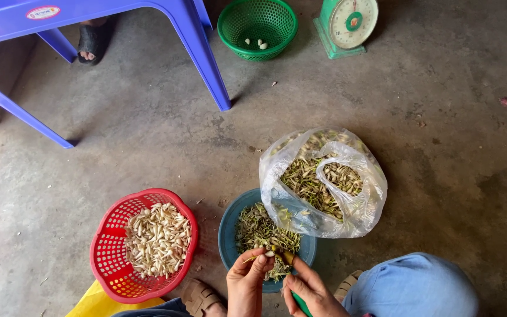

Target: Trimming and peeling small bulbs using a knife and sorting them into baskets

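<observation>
- Presently, the left hand (247, 282) is pinched shut, thumb and forefinger closed on a small pale bud piece (269, 253) held over the near rim of the round teal plastic bowl (228, 232)
- The right hand (311, 292) is curled closed round a green-handled tool (300, 304); its forefinger lies along a slim green-brown bud (287, 257) that meets the left fingertips
- Whether the tool carries a blade cannot be told; its tip is hidden by the fingers
- The teal bowl holds a heap of green trimmings (259, 232) and stands on the grey concrete floor (148, 129)
- A clear plastic bag of unpeeled green-brown buds (318, 182) leans on the bowl's far right edge, mouth open
- A red perforated plastic basket (110, 235), left of the bowl and near it, is filled with pale peeled pieces (156, 238)
- A green perforated plastic basket (257, 23), well apart at the far side, holds a few pale pieces
- A green dial scale (347, 24) stands just beside that basket
- A blue plastic table (200, 53) stands at far left, with a sandalled foot (92, 41) beneath it
</observation>
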